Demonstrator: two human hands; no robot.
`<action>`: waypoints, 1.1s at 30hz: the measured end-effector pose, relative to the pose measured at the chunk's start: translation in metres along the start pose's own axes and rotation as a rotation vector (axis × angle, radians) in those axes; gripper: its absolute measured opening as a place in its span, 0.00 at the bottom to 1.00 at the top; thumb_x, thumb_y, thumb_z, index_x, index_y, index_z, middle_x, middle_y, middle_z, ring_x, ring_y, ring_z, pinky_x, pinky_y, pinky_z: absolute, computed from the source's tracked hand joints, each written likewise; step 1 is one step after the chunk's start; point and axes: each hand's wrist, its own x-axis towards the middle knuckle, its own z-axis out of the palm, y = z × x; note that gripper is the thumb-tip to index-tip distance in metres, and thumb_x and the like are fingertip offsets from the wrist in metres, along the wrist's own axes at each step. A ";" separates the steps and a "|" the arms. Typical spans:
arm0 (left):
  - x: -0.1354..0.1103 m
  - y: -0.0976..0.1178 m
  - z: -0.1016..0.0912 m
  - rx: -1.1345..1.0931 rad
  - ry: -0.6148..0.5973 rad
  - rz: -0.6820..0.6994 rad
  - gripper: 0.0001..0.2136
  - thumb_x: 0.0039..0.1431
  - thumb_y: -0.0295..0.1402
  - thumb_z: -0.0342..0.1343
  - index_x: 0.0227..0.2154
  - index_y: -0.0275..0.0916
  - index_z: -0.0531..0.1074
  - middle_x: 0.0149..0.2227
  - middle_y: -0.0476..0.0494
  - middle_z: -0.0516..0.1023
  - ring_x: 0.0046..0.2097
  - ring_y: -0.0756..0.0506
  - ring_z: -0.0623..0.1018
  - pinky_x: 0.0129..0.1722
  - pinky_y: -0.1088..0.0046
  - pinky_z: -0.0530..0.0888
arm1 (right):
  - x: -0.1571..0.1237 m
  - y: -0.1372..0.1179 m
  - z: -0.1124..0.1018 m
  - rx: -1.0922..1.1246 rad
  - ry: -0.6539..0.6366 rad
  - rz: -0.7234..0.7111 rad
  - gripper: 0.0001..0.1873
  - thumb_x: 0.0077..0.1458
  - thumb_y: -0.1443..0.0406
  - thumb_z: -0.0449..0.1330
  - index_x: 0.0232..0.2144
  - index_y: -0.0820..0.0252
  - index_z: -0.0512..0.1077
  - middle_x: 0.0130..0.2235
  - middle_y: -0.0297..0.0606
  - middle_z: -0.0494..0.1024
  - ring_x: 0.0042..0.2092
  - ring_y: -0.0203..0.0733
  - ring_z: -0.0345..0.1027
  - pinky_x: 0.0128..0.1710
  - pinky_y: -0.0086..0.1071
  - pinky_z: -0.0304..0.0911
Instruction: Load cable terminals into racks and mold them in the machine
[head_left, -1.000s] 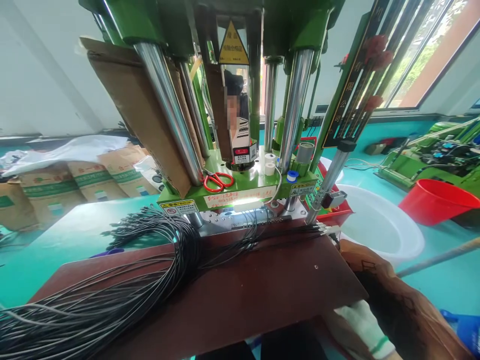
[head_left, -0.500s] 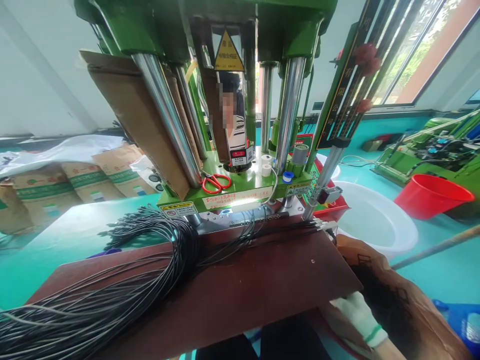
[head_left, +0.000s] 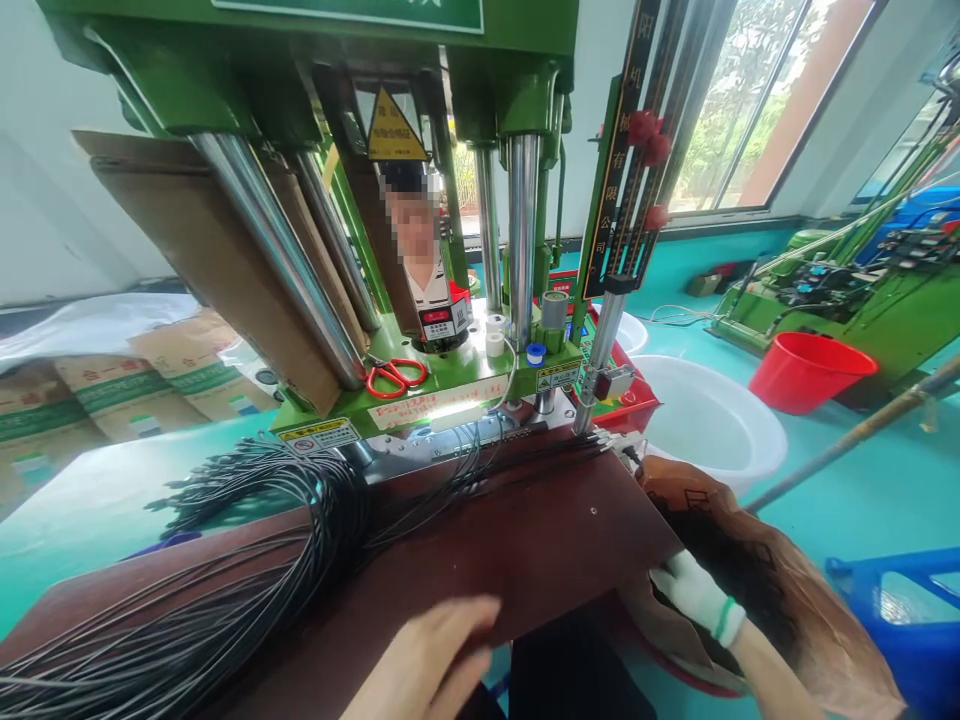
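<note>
While your right hand (head_left: 697, 592), in a white knit glove with a green band, sits in the mouth of the brown paper bag (head_left: 795, 590), its fingers (head_left: 670, 572) lie pressed together against the dark contents, and you can't tell whether they pinch anything. Your bare left hand (head_left: 427, 660) is out at the near edge of the dark brown bench (head_left: 540, 540), fingers (head_left: 480, 610) loosely together, holding nothing that shows. Just beyond it, the big bundle of black cables (head_left: 322, 510) sweeps across the bench, its ends fanning out along the steel mould plate (head_left: 442, 440) of the green vertical injection moulding machine (head_left: 247, 70). Red-handled scissors (head_left: 395, 377) rest on the machine's green deck, and a white plastic basin (head_left: 697, 425) sits on the teal floor past the bench's far right corner.
</note>
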 end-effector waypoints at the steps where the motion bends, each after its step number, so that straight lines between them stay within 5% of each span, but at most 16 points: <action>1: 0.029 0.015 0.002 0.095 -0.024 0.171 0.17 0.55 0.38 0.47 0.48 0.47 0.67 0.49 0.45 0.72 0.51 0.42 0.69 0.52 0.63 0.65 | 0.001 -0.001 -0.001 -0.038 0.003 0.009 0.20 0.41 0.58 0.52 0.33 0.64 0.74 0.38 0.48 0.76 0.43 0.51 0.69 0.43 0.37 0.64; 4: 0.115 0.049 0.013 0.408 0.121 0.400 0.18 0.58 0.25 0.40 0.50 0.36 0.63 0.52 0.38 0.67 0.54 0.43 0.65 0.53 0.60 0.64 | 0.000 -0.004 -0.005 -0.084 -0.003 -0.009 0.19 0.42 0.60 0.50 0.33 0.64 0.74 0.39 0.49 0.76 0.43 0.52 0.69 0.42 0.39 0.63; 6: 0.156 0.058 0.024 0.618 0.160 0.367 0.18 0.55 0.20 0.40 0.48 0.32 0.64 0.49 0.33 0.68 0.52 0.41 0.67 0.49 0.59 0.66 | -0.002 -0.005 -0.010 -0.062 -0.024 -0.075 0.19 0.44 0.61 0.49 0.34 0.64 0.73 0.42 0.49 0.75 0.45 0.51 0.68 0.44 0.39 0.62; 9: 0.187 0.061 0.037 0.799 0.168 0.263 0.14 0.55 0.19 0.41 0.42 0.28 0.66 0.39 0.32 0.71 0.44 0.40 0.71 0.43 0.60 0.68 | -0.010 -0.006 -0.021 -0.009 -0.093 -0.165 0.24 0.44 0.62 0.48 0.43 0.64 0.71 0.47 0.46 0.72 0.49 0.49 0.65 0.50 0.38 0.59; 15: 0.196 0.062 0.037 0.872 0.049 0.293 0.12 0.56 0.19 0.39 0.36 0.29 0.67 0.36 0.34 0.70 0.39 0.42 0.72 0.37 0.66 0.69 | -0.014 -0.007 -0.045 0.079 -0.183 -0.206 0.31 0.45 0.64 0.48 0.55 0.60 0.60 0.55 0.40 0.65 0.57 0.44 0.56 0.57 0.37 0.49; 20: 0.194 0.065 0.027 0.803 -0.009 0.349 0.10 0.57 0.23 0.41 0.37 0.32 0.66 0.40 0.36 0.70 0.42 0.43 0.71 0.36 0.70 0.69 | -0.006 -0.008 -0.060 0.070 0.026 -0.175 0.29 0.48 0.61 0.48 0.53 0.62 0.61 0.53 0.41 0.67 0.53 0.43 0.61 0.56 0.37 0.53; 25: 0.172 0.075 -0.008 0.056 -0.178 0.276 0.07 0.59 0.33 0.42 0.33 0.36 0.63 0.23 0.50 0.68 0.25 0.52 0.68 0.26 0.78 0.64 | -0.026 -0.054 -0.074 0.173 0.359 -0.244 0.20 0.49 0.60 0.51 0.45 0.58 0.69 0.48 0.39 0.71 0.52 0.46 0.62 0.57 0.39 0.53; 27: 0.159 0.080 -0.023 -0.277 -0.285 0.182 0.10 0.59 0.38 0.42 0.29 0.37 0.62 0.17 0.55 0.60 0.18 0.55 0.60 0.18 0.81 0.57 | -0.038 -0.084 -0.067 0.423 0.214 -0.292 0.18 0.51 0.59 0.52 0.43 0.58 0.70 0.46 0.41 0.73 0.49 0.47 0.65 0.54 0.42 0.56; 29: 0.144 0.084 -0.032 -0.489 -0.323 0.069 0.14 0.58 0.43 0.43 0.26 0.36 0.61 0.13 0.58 0.56 0.15 0.57 0.54 0.15 0.81 0.50 | -0.046 -0.116 -0.051 0.763 -0.091 -0.343 0.18 0.54 0.58 0.53 0.45 0.60 0.69 0.43 0.44 0.75 0.46 0.48 0.68 0.51 0.47 0.59; 33: 0.112 0.083 -0.026 -0.603 -0.321 -0.026 0.17 0.55 0.47 0.45 0.25 0.36 0.60 0.11 0.59 0.56 0.13 0.58 0.51 0.12 0.81 0.45 | -0.044 -0.173 -0.013 1.331 -0.534 -0.444 0.27 0.51 0.55 0.58 0.52 0.56 0.63 0.49 0.46 0.70 0.50 0.49 0.65 0.52 0.51 0.55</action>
